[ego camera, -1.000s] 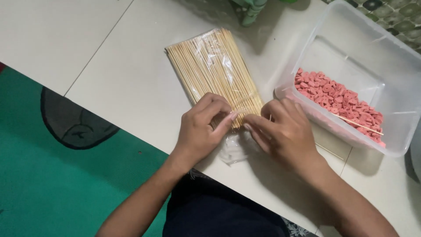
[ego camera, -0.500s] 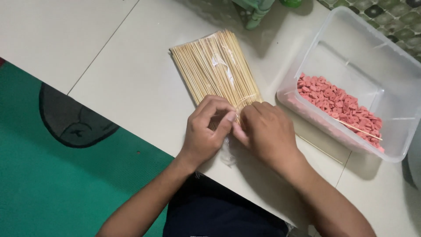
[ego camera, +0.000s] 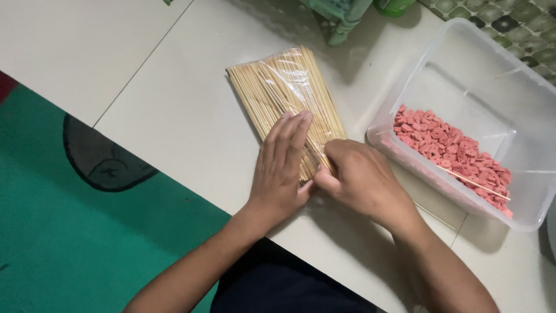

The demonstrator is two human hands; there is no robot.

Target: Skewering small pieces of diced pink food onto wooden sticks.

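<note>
on the right side stands a clear plastic box [ego camera: 463, 75], rectangular, with its near part filled by small pink pieces [ego camera: 449, 153]. one single thin stick [ego camera: 478, 184] lies on top of these pieces. another loose stick [ego camera: 434, 215] lies on the floor just beside the near wall of the box. at the top edge a green plastic thing [ego camera: 341, 17] is partly in view, and i cannot tell what it is. on the left lies a green mat [ego camera: 75, 232] with a dark shape drawn on it; it covers the lower left part of the white tiled floor [ego camera: 162, 110]. a dark cloth [ego camera: 284, 284] shows at the bottom, between the two arms.

nothing stands between the hands and the pack; the box is near the right hand but apart from it.

the pack of bamboo skewers [ego camera: 284, 93] lies flat on the white floor, in the middle of the view, in a clear plastic bag. its long axis runs diagonal, from the upper left down to the lower right, and the near end is under the hands.

the left hand [ego camera: 281, 168] rests flat on the near part of the pack, with fingers straight and together, pressing it down. the right hand [ego camera: 362, 179] is curled, and its fingertips pinch at the near end of the pack, close beside the left thumb. the two hands touch or almost touch each other there.
</note>
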